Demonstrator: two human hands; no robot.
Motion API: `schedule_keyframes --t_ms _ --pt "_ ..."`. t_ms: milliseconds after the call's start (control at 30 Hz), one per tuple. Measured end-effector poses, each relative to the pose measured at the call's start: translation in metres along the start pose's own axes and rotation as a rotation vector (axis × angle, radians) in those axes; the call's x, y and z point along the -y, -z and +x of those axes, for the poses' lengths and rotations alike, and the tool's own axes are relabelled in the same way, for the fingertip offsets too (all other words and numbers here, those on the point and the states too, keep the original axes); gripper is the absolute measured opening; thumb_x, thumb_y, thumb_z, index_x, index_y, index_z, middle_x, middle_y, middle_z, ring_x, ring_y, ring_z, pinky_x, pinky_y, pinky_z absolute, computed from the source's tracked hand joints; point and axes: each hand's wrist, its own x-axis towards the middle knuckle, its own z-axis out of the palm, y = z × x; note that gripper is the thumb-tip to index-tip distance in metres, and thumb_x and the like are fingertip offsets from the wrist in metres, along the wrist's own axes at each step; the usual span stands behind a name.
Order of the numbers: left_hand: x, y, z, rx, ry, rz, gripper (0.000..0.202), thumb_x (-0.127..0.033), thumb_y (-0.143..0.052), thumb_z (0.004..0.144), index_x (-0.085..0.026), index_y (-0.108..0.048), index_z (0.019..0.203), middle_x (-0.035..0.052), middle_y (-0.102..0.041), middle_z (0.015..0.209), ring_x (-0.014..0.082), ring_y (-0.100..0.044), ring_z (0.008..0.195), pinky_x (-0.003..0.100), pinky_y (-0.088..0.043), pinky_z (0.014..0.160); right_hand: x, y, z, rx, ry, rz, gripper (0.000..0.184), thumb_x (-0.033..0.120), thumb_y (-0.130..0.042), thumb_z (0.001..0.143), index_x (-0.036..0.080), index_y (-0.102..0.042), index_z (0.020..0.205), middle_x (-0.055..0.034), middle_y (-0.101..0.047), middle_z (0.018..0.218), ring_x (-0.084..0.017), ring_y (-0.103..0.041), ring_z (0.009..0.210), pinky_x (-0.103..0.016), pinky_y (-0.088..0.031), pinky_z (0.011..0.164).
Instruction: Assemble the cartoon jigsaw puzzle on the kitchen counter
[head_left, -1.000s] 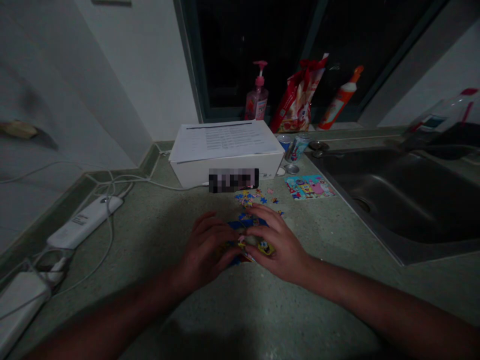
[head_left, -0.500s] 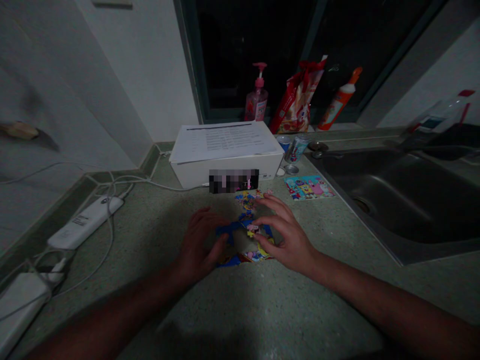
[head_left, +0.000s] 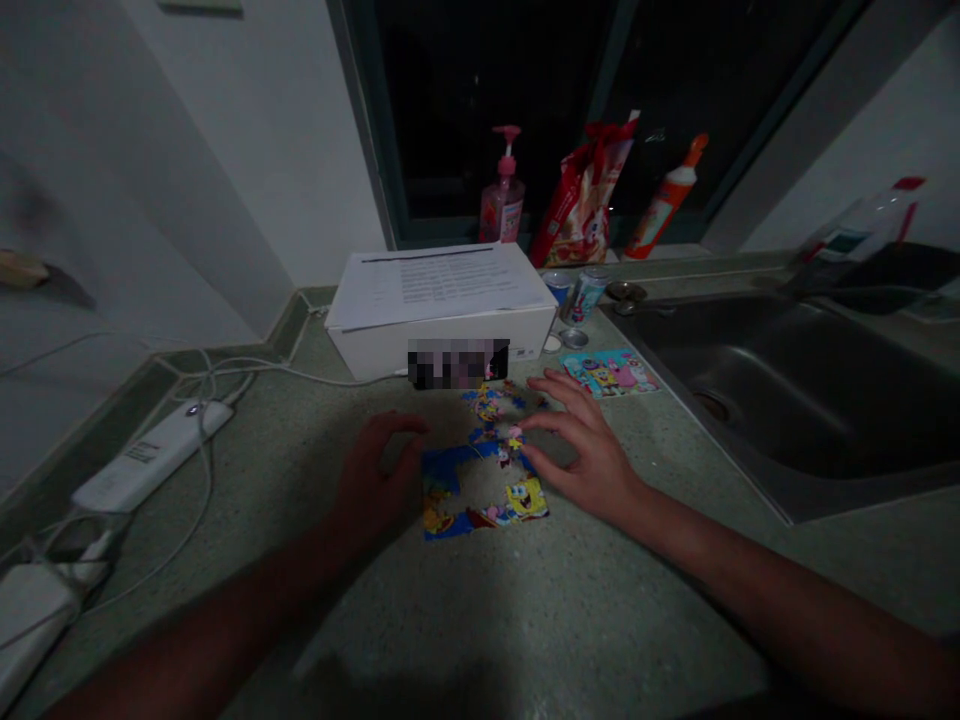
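A partly joined cartoon jigsaw (head_left: 480, 492) with a blue border lies on the speckled green counter (head_left: 525, 620). My left hand (head_left: 375, 475) rests at its left edge, fingers curled, holding nothing that I can see. My right hand (head_left: 585, 440) sits at the puzzle's upper right corner, thumb and forefinger pinched on a small pink piece (head_left: 514, 434). Loose puzzle pieces (head_left: 491, 402) lie just beyond, in front of a white box (head_left: 442, 320).
Printed sheets lie on the white box. A small picture card (head_left: 609, 372) lies right of it, by a steel sink (head_left: 795, 390). A pink pump bottle (head_left: 502, 200), red bag (head_left: 581, 195) and orange-capped bottle (head_left: 664, 200) stand on the sill. A power strip (head_left: 150, 455) with cables lies left.
Both hands have drawn apart off the puzzle, baring its blue frame. The right hand moved up and right, now pinching a small piece. The view shifted slightly.
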Motion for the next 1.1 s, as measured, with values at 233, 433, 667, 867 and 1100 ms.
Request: schedule_keyframes --t_ms 233,433,667,867,1100 --pt "0.001 0.0 -0.001 0.002 -0.045 0.031 0.017 -0.02 -0.062 0.101 -0.03 -0.072 0.11 0.006 -0.081 0.107 0.0271 -0.078 0.104 0.048 -0.066 0.091 -0.005 -0.001 -0.004 0.04 -0.011 -0.01 0.027 0.023 -0.075 0.098 0.031 -0.072 0.123 -0.0086 -0.062 0.156 -0.035 -0.05 0.156 -0.069 -0.044 0.126" --pt "0.001 0.0 -0.001 0.033 -0.026 0.02 0.019 -0.018 -0.061 0.101 -0.031 -0.071 0.112 0.007 -0.081 0.108 0.0274 -0.078 0.107 0.054 -0.065 0.097 -0.014 -0.004 -0.008 0.135 -0.022 0.033 0.023 0.025 -0.075 0.099 0.03 -0.072 0.121 -0.0097 -0.062 0.156 -0.035 -0.048 0.157 -0.068 -0.048 0.123" --pt "0.0 -0.001 0.001 0.04 -0.014 -0.017 0.019 -0.019 -0.062 0.1 -0.031 -0.072 0.11 0.0066 -0.082 0.107 0.0275 -0.079 0.103 0.053 -0.067 0.091 -0.018 0.001 -0.011 0.229 -0.045 0.061 0.023 0.024 -0.077 0.096 0.03 -0.073 0.118 -0.0081 -0.065 0.154 -0.033 -0.047 0.159 -0.066 -0.048 0.124" --pt "0.0 0.0 0.0 0.046 -0.006 -0.004 0.019 -0.017 -0.062 0.1 -0.03 -0.072 0.11 0.0072 -0.081 0.107 0.0279 -0.079 0.103 0.053 -0.067 0.09 -0.01 -0.003 -0.023 0.272 -0.062 0.082 0.023 0.022 -0.077 0.096 0.029 -0.073 0.117 -0.0098 -0.067 0.152 -0.033 -0.051 0.156 -0.064 -0.05 0.123" --pt "0.0 0.0 0.0 0.046 -0.024 0.016 0.021 -0.016 -0.062 0.1 -0.032 -0.071 0.11 0.0064 -0.081 0.107 0.0274 -0.079 0.104 0.051 -0.066 0.092 -0.006 -0.008 -0.027 0.283 -0.067 0.083 0.028 0.017 -0.079 0.094 0.029 -0.073 0.118 -0.0097 -0.066 0.154 -0.034 -0.049 0.158 -0.067 -0.047 0.124"
